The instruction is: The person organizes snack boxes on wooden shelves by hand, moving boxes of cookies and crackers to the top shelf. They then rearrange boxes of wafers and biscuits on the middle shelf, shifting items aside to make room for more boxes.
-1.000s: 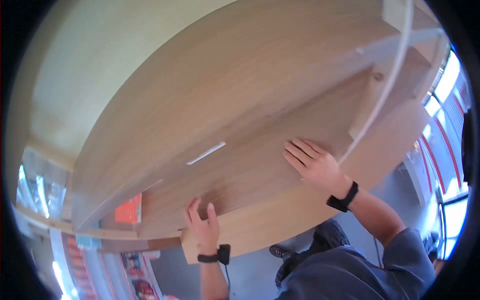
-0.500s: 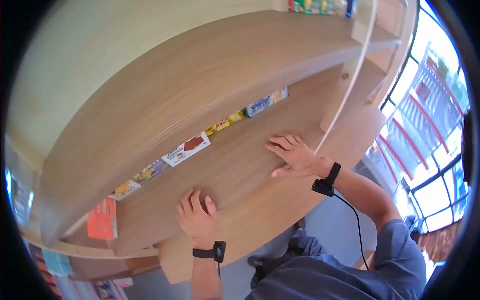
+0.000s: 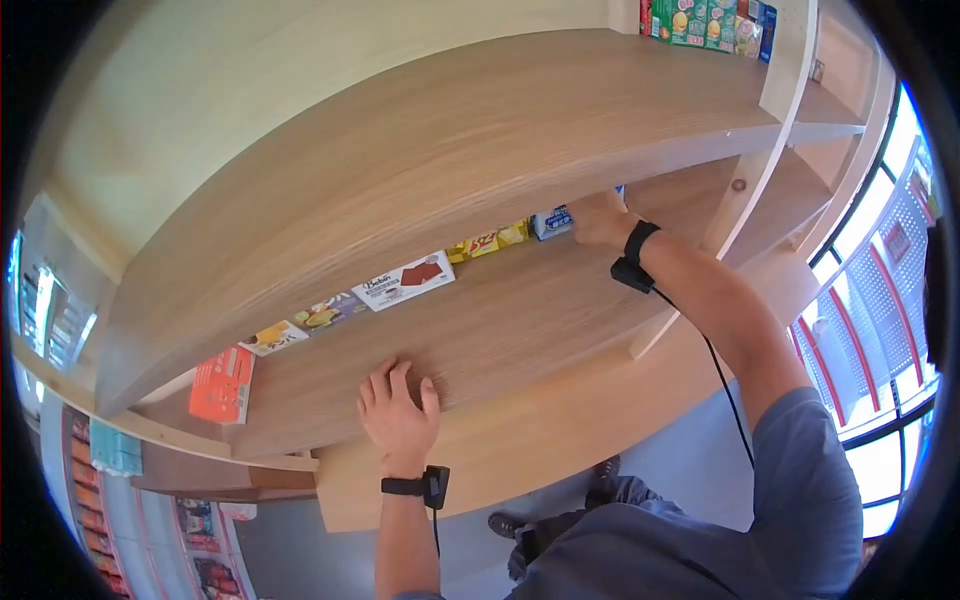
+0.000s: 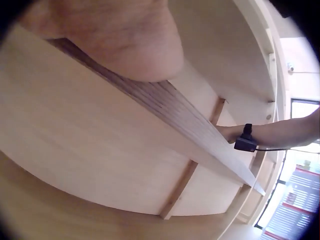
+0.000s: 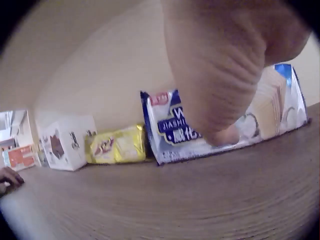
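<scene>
My right hand [image 3: 602,218] reaches in under the upper shelf to a blue and white wafer packet [image 5: 270,107] standing on the lower shelf. In the right wrist view the thumb [image 5: 225,136] lies across the packet's front, and the hand goes over its top edge; the other fingertips are hidden. Left of the packet stand a yellow snack pack [image 3: 490,241] and a white box [image 3: 403,280] with a brown picture. My left hand [image 3: 400,415] rests near the front edge of the lower shelf, fingers spread and holding nothing.
The upper shelf [image 3: 450,130] overhangs the row of packs. Farther left stand a purple-grey pack [image 3: 330,312] and an orange box [image 3: 222,385]. An upright post [image 3: 745,190] rises right of my right arm. Green boxes [image 3: 690,22] stand on the upper shelf.
My right hand has moved from the lower shelf's surface, away from me and under the upper shelf, to the wafer packet. The left hand has stayed near the front edge.
</scene>
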Demonstrator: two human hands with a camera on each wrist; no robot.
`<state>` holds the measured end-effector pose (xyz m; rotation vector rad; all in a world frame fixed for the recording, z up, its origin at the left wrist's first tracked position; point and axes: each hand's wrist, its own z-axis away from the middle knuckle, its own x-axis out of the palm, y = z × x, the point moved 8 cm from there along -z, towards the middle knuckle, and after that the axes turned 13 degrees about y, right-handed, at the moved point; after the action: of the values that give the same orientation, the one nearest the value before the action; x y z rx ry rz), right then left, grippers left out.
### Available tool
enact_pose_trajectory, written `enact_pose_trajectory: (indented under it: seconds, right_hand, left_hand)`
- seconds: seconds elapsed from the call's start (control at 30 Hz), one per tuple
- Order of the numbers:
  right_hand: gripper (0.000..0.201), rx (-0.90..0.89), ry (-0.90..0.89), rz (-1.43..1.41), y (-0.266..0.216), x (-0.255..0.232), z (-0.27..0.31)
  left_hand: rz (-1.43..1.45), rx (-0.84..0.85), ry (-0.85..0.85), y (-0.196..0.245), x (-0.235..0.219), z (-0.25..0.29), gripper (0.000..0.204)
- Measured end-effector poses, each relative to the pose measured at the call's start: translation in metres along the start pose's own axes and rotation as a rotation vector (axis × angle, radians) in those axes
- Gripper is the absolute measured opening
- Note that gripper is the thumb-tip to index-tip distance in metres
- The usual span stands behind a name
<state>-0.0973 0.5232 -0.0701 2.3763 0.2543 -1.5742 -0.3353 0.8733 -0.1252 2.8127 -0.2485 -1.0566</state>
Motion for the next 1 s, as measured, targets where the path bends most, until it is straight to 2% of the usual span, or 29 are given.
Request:
enact_pose_trajectory:
  seconds: [0.13,0.27,0.33,0.4,0.47,0.53,0.67,0.73,0.77,0.83,0.87,0.93,1.0]
  right_hand:
    - [0.074,-0.136,0.006,0.008,0.001,-0.019,0.000]
    - [0.072,-0.152,0.069,0.050,0.008,-0.013,-0.010]
    - [0.071,-0.241,0.184,0.094,0.010,-0.004,-0.012]
    - [0.068,-0.232,0.229,0.045,0.017,-0.001,-0.007]
    - [0.066,-0.222,0.271,-0.003,0.012,-0.017,0.006]
    - [0.065,-0.172,0.210,0.046,0.011,-0.023,0.020]
    - [0.067,-0.156,0.242,-0.012,0.004,-0.041,0.042]
    - [0.070,-0.038,0.428,-0.141,0.006,-0.064,0.062]
    - [0.070,-0.039,0.422,-0.141,0.000,-0.073,0.072]
    - [0.071,0.033,0.571,-0.280,-0.004,-0.105,0.097]
    - [0.071,0.036,0.571,-0.281,-0.006,-0.114,0.109]
    - [0.072,-0.090,0.706,-0.458,-0.013,-0.141,0.141]
    - [0.073,-0.130,0.708,-0.476,-0.020,-0.160,0.175]
  left_hand:
    - [-0.023,-0.004,0.015,0.001,-0.001,0.000,0.035]
    - [-0.054,0.032,0.044,0.002,-0.003,-0.001,0.035]
    - [-0.046,0.041,0.059,0.003,-0.005,-0.001,0.035]
    - [-0.033,0.057,0.070,0.005,-0.006,-0.001,0.035]
    - [-0.033,0.044,0.060,0.005,-0.005,-0.001,0.035]
    - [-0.025,0.045,0.052,0.006,-0.005,-0.001,0.035]
    - [-0.002,0.022,0.028,0.002,-0.004,0.002,0.035]
    - [-0.006,0.019,0.016,0.002,-0.004,0.002,0.036]
    - [-0.009,0.019,0.010,0.003,-0.004,0.002,0.036]
    - [-0.023,0.027,-0.004,0.002,-0.003,0.001,0.037]
    - [-0.039,0.039,-0.012,0.003,-0.002,0.000,0.039]
    - [-0.037,0.036,-0.046,0.003,-0.003,-0.003,0.039]
    - [-0.039,0.039,-0.073,0.005,-0.003,-0.015,0.040]
